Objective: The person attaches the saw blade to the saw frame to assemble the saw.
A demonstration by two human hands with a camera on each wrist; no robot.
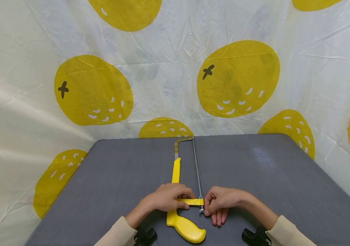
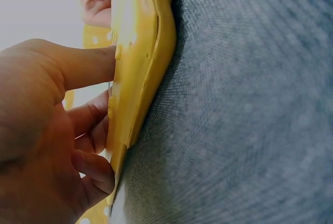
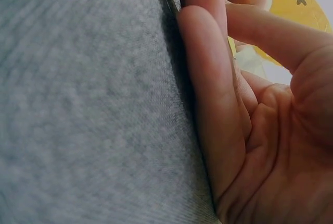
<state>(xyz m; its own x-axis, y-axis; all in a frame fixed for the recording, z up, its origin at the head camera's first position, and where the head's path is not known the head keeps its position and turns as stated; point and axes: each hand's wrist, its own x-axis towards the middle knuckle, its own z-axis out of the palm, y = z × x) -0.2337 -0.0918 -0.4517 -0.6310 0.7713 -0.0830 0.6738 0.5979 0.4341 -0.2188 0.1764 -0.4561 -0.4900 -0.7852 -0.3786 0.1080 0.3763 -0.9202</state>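
A hacksaw (image 1: 190,229) with a yellow handle and a metal front bow lies flat, its thin blade (image 1: 197,167) on the right side. My left hand (image 1: 171,197) holds the yellow frame just above the handle, thumb and fingers spread over the crossbar (image 1: 195,202). In the left wrist view, its thumb (image 2: 93,67) presses the yellow frame (image 2: 140,52) and the other fingers bend against it. Right of the crossbar's end, my right hand (image 1: 222,203) has its thumb tip beside the small wing nut (image 1: 201,211); whether they touch is unclear. Its lower fingers (image 3: 208,78) lie extended along the table.
The saw rests on a grey cloth-covered table (image 1: 131,167). Behind and around it hangs a white curtain (image 1: 162,85) printed with yellow fruit. Black wrist devices (image 1: 145,236) sit below both sleeves, near the table's front.
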